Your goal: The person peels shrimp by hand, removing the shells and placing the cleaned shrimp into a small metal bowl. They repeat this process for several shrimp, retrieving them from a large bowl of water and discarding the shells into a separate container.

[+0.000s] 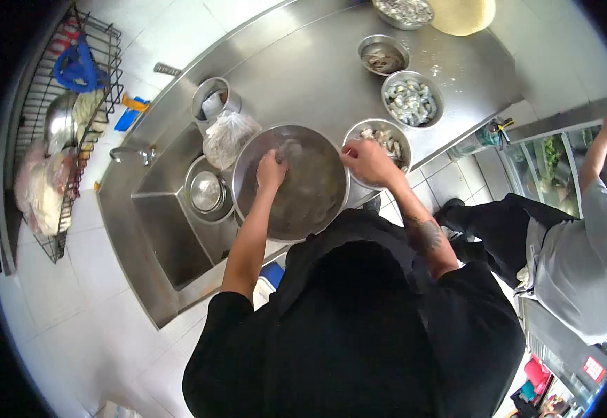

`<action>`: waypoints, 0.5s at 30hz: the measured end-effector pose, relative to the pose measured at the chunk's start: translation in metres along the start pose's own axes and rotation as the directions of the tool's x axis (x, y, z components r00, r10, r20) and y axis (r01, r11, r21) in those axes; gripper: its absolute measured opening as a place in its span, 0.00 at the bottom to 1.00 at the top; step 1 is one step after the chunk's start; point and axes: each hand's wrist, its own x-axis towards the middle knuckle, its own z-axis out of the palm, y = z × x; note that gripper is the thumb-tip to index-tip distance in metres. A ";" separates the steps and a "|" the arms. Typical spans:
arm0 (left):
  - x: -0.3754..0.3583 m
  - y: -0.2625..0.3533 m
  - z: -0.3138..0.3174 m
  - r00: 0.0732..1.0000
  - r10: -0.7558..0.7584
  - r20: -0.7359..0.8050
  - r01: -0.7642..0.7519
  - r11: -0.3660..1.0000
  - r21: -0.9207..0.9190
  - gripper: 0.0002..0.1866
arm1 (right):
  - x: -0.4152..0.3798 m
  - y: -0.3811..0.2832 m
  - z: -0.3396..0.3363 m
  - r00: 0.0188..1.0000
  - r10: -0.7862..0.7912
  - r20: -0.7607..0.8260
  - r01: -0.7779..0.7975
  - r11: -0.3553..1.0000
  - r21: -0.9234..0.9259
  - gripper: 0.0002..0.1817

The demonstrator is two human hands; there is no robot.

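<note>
A large metal bowl (333, 226) of murky water stands in front of me at the sink's edge. My left hand (271, 171) is over its left side, fingers curled together near a greyish, blurred shape (290, 149) at the water. My right hand (372, 161) is closed, thumb and fingers pinched at the bowl's right rim; what they hold is hidden. Beneath that hand a smaller metal bowl (406, 155) contains pale, brownish pieces. Farther back stand a bowl of peeled shrimp (410, 102) and a bowl of darker shrimp (383, 58) in liquid.
Left of the large bowl are a plastic bag (230, 139), a metal pot (213, 94) and a strainer (207, 191) in a bowl. The sink (171, 237) has a faucet (133, 153). At right, a person in a grey shirt (582, 258) reaches toward a glass-door fridge (561, 167).
</note>
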 end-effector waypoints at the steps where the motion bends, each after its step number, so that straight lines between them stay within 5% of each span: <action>1: 0.001 0.004 0.001 0.997 0.030 -0.076 -0.034 0.998 -0.044 0.18 | 0.000 -0.003 0.003 1.000 0.001 0.023 -0.001 1.000 0.006 0.12; 3: 0.007 0.007 0.003 0.986 0.052 -0.158 -0.066 0.994 -0.084 0.18 | -0.001 -0.006 0.004 0.999 0.016 0.052 -0.017 1.000 0.020 0.12; 5: 0.013 0.004 0.005 0.998 0.047 -0.041 -0.053 0.985 -0.164 0.14 | 0.000 -0.006 0.010 0.999 0.013 0.045 -0.014 1.000 0.011 0.12; 9: 0.012 0.015 -0.021 0.999 0.019 -0.051 -0.027 0.986 -0.166 0.11 | 0.001 -0.006 0.015 0.998 -0.029 0.055 0.027 0.999 0.022 0.12; 11: 0.008 0.016 -0.034 0.978 -0.208 0.019 0.185 0.821 -0.540 0.09 | 0.003 -0.006 0.027 0.994 -0.106 0.011 0.106 0.993 -0.043 0.13; 12: -0.001 0.034 -0.054 0.962 -0.248 0.115 0.250 0.629 -0.736 0.09 | 0.005 -0.008 0.034 0.982 -0.185 -0.020 0.182 0.976 -0.116 0.14; 13: -0.006 0.044 -0.066 0.965 -0.233 0.123 0.247 0.636 -0.731 0.09 | 0.006 -0.014 0.039 0.984 -0.174 -0.035 0.169 0.979 -0.114 0.14; 15: -0.014 0.061 -0.082 0.954 -0.243 0.175 0.262 0.395 -0.880 0.09 | 0.010 -0.030 0.049 0.855 -0.470 -0.218 0.404 0.869 -0.287 0.18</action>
